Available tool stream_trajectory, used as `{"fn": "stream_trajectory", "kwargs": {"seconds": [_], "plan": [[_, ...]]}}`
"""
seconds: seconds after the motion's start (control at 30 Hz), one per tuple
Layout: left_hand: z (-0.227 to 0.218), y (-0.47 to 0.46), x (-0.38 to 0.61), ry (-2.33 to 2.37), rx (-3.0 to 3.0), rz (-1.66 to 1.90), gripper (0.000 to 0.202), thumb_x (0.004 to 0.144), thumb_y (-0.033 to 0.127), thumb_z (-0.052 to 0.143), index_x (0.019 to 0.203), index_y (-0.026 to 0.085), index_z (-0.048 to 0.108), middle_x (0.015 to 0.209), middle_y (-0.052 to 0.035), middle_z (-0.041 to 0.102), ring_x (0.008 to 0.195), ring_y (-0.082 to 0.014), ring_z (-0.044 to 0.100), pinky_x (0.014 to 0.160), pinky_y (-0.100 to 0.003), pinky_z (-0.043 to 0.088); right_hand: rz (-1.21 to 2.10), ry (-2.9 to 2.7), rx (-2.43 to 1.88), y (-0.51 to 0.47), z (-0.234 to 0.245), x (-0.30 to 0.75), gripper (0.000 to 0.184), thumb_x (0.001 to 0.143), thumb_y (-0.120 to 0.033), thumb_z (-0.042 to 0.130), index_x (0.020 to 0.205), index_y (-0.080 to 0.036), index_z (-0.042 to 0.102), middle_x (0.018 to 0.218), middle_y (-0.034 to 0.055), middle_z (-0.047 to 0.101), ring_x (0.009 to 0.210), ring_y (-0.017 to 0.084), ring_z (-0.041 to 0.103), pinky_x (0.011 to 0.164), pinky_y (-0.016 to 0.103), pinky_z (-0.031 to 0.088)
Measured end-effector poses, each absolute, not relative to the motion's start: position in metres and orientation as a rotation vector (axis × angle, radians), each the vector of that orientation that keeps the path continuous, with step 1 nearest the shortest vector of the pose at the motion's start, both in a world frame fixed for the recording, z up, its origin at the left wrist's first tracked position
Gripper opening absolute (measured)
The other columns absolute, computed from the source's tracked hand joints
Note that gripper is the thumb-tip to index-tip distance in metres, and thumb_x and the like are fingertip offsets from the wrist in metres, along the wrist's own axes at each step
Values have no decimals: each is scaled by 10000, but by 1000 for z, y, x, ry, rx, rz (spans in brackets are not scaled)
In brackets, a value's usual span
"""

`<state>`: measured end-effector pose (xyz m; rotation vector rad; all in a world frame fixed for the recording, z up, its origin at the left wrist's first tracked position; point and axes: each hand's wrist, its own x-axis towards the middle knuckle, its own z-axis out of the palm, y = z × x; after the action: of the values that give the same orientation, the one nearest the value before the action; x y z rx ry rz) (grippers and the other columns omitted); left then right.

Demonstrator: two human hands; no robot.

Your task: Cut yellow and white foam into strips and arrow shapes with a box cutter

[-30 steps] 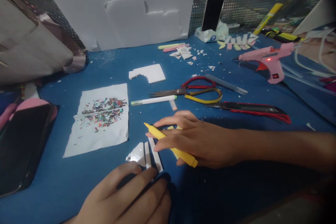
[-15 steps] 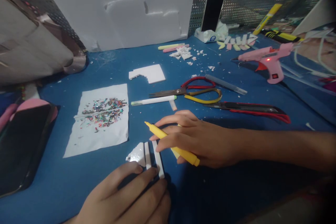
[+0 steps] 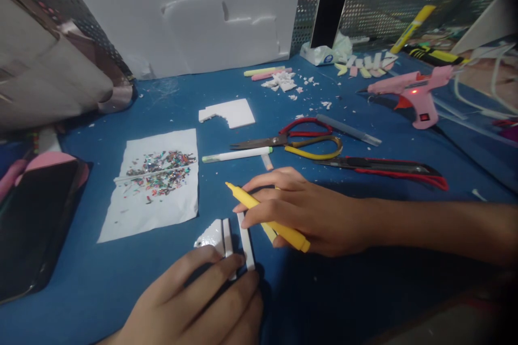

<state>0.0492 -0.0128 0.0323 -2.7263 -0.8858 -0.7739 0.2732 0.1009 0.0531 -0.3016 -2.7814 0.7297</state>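
Note:
My right hand [image 3: 307, 213] holds a yellow marker [image 3: 279, 226] slantwise between its fingers, its tip pointing up and left. Its fingertips touch the upper end of a thin white strip [image 3: 246, 242]. At the strip's lower end are the fingertips of my left hand [image 3: 202, 296], which lies palm down with its fingers stretched out. Left of that strip, a second white strip [image 3: 227, 237] lies against a shiny white piece [image 3: 212, 234], both partly under my left fingers. A pale yellow piece [image 3: 268, 233] shows partly beneath the marker and my right hand.
Beyond my hands lie scissors [image 3: 259, 143], a white pen [image 3: 238, 154], a box cutter [image 3: 384, 166] and a cut white sheet [image 3: 238, 113]. A pink glue gun [image 3: 421, 91] is at right. Left are glittery flakes on paper [image 3: 121, 221] and a phone [image 3: 36, 232].
My right hand has shifted slightly right and up with the marker. The right-hand white strip has moved the same way, so the gap between the two strips is wider.

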Motion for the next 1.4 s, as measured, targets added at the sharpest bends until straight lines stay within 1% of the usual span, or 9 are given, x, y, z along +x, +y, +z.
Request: {"fn": "stream_trajectory", "kwargs": {"seconds": [0.13, 0.2, 0.3, 0.37, 0.43, 0.53, 0.83, 1.03, 1.4], "plan": [[31, -17, 51, -1007, -2742, -783, 203, 933, 142, 498, 930, 213, 688, 1015, 50, 720, 995, -163, 640, 999, -367, 397, 723, -2762, -323, 101, 53, 274, 258, 973, -251, 445, 1221, -186, 474, 1246, 69, 557, 1327, 210, 315, 1074, 430, 232], [31, -19, 51, -1001, -2742, -807, 215, 939, 138, 488, 928, 212, 690, 1025, 49, 718, 1002, -160, 638, 1006, -364, 394, 721, -2718, -295, 102, 53, 275, 250, 972, -247, 448, 1201, -165, 504, 1201, 77, 577, 1291, 213, 355, 1064, 423, 255], [30, -20, 51, -1005, -2754, -797, 245, 949, 131, 462, 936, 210, 694, 1049, 40, 713, 1017, -164, 635, 1006, -366, 393, 705, -2531, -194, 103, 52, 278, 261, 973, -294, 452, 1131, -124, 570, 972, 63, 629, 1055, 177, 496, 977, 353, 367], [30, -18, 50, -948, -2761, -780, 257, 950, 129, 455, 940, 215, 697, 1052, 39, 712, 1012, -166, 638, 1002, -368, 395, 703, -2434, -130, 103, 50, 279, 278, 972, -326, 459, 1072, -110, 602, 858, 38, 630, 853, 137, 523, 918, 312, 416], [30, -14, 49, -895, -2757, -756, 234, 936, 138, 481, 959, 223, 697, 1066, 38, 706, 1011, -169, 641, 998, -369, 401, 696, -2416, -81, 103, 49, 279, 252, 965, -314, 478, 1025, -113, 617, 813, 20, 634, 766, 115, 524, 916, 298, 429], [31, -11, 48, -848, -2748, -745, 231, 930, 154, 483, 960, 236, 696, 1067, 44, 702, 984, -160, 647, 988, -358, 410, 684, -2445, -42, 103, 49, 277, 207, 946, -276, 509, 1006, -112, 621, 811, 17, 650, 793, 116, 548, 933, 295, 431], [32, -11, 47, -855, -2735, -786, 228, 925, 139, 488, 916, 221, 700, 1036, 37, 712, 965, -156, 651, 985, -356, 406, 744, -2507, -89, 104, 52, 275, 310, 990, -332, 404, 1065, -110, 607, 885, 65, 669, 857, 136, 557, 948, 319, 427], [32, -16, 52, -995, -2757, -799, 237, 938, 126, 471, 914, 204, 694, 1030, 35, 716, 974, -160, 649, 972, -364, 419, 794, -2523, -73, 104, 51, 275, 257, 955, -283, 493, 1071, -87, 611, 916, 69, 662, 884, 138, 539, 972, 305, 406], [32, -13, 47, -887, -2766, -765, 230, 931, 142, 481, 954, 218, 697, 1054, 36, 709, 973, -165, 652, 965, -369, 415, 781, -2528, 36, 106, 52, 274, 245, 971, -278, 453, 1062, -100, 595, 877, 64, 663, 875, 130, 552, 939, 295, 429]]}}
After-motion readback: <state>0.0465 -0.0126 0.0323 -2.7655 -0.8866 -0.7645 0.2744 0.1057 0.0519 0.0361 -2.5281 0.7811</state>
